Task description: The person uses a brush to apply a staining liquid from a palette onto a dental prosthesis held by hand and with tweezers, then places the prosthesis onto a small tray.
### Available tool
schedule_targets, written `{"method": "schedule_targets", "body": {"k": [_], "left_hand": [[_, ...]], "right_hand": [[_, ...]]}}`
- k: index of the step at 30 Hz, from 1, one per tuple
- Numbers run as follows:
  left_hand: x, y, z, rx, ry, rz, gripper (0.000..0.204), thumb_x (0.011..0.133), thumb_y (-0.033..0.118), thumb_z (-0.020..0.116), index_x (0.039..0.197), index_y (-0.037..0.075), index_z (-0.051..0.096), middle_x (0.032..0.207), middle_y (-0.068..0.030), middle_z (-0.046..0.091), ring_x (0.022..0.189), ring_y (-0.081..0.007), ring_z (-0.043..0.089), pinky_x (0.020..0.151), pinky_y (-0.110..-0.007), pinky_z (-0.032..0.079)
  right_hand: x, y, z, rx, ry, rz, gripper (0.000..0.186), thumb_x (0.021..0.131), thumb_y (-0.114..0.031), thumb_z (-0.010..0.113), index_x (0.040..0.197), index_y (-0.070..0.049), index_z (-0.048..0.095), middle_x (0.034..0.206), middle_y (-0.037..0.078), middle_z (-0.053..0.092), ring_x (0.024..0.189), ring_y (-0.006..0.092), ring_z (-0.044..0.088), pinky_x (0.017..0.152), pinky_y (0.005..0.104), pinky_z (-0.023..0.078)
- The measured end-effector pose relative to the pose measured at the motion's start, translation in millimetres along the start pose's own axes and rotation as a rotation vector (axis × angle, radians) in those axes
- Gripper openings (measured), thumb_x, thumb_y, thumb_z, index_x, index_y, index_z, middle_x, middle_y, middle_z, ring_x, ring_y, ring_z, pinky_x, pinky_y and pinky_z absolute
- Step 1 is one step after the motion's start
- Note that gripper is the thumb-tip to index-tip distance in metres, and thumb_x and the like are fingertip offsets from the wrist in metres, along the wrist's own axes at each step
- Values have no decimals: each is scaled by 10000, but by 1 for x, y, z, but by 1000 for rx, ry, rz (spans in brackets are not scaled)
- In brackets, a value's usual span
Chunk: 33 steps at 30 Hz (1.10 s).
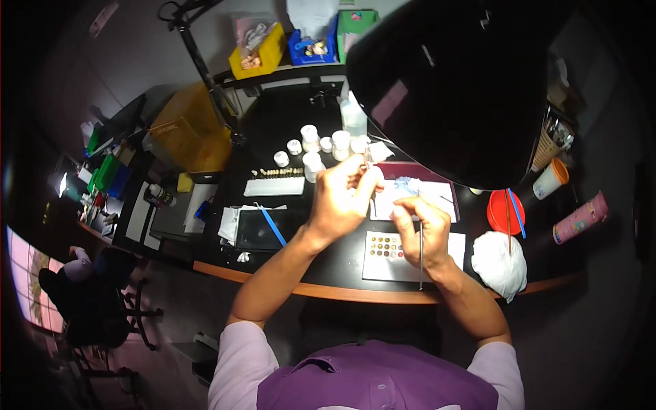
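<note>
Head view shows my left hand (344, 197) pinching a small item (367, 158) I cannot identify, my right hand (428, 231) gripping a slender tool (421, 263), perhaps lightly for control, above the dotted white palette (384, 268) near the front edge of the counter (335, 268), presumably for easy reach.

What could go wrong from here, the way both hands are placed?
The thin tool in the right hand crosses over the tray; its handle might smear the colours. The left hand appears close to the nearest white jar and could knock it.
</note>
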<state>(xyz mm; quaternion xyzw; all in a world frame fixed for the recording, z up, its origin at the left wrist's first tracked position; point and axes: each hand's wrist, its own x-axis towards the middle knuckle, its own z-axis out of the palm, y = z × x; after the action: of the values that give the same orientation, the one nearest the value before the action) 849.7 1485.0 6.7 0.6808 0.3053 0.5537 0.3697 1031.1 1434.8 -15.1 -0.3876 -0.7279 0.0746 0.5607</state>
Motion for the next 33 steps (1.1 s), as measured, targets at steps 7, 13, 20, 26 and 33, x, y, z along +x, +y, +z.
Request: {"method": "schedule_targets", "body": {"k": [7, 13, 20, 26, 33], "left_hand": [[-5, -12, -15, 147, -115, 102, 163, 1007, 0, 559, 1123, -72, 650, 885, -116, 719, 801, -171, 722, 739, -297, 583], [-13, -13, -18, 293, -227, 136, 217, 992, 19, 542, 1169, -40, 654, 1032, -173, 680, 881, -255, 676, 795, -359, 541], [-15, -15, -25, 292, -264, 173, 279, 1019, 141, 515, 1170, -32, 672, 1089, -206, 691, 969, -332, 681, 870, -396, 538], [-15, -16, -20, 337, -295, 186, 279, 1018, 167, 545, 1156, -19, 700, 989, -196, 696, 893, -322, 681, 826, -392, 545], [-17, -18, -21, 422, -310, 224, 292, 952, 141, 626, 1196, 15, 726, 769, -120, 621, 693, -257, 601, 670, -380, 504]], "right_hand": [[-6, 11, 1, 323, 77, 181, 330, 1058, -169, 441, 1188, 109, 564, 712, 126, 691, 561, 151, 590, 573, 296, 462], [-11, 10, -7, 430, 0, 65, 358, 1112, -335, 347, 1144, 19, 379, 764, 153, 650, 787, 204, 605, 842, 380, 488], [-12, 7, -7, 480, 18, -8, 409, 1095, -359, 391, 1002, 18, 520, 914, 167, 583, 771, 173, 592, 749, 333, 498], [-11, 0, -16, 353, 49, 34, 101, 923, -69, 602, 955, 22, 634, 862, 130, 690, 773, 160, 638, 781, 311, 509], [-8, 4, -15, 444, 28, 47, 138, 849, 50, 629, 984, 21, 617, 1030, 189, 603, 891, 177, 618, 841, 321, 532]]}}
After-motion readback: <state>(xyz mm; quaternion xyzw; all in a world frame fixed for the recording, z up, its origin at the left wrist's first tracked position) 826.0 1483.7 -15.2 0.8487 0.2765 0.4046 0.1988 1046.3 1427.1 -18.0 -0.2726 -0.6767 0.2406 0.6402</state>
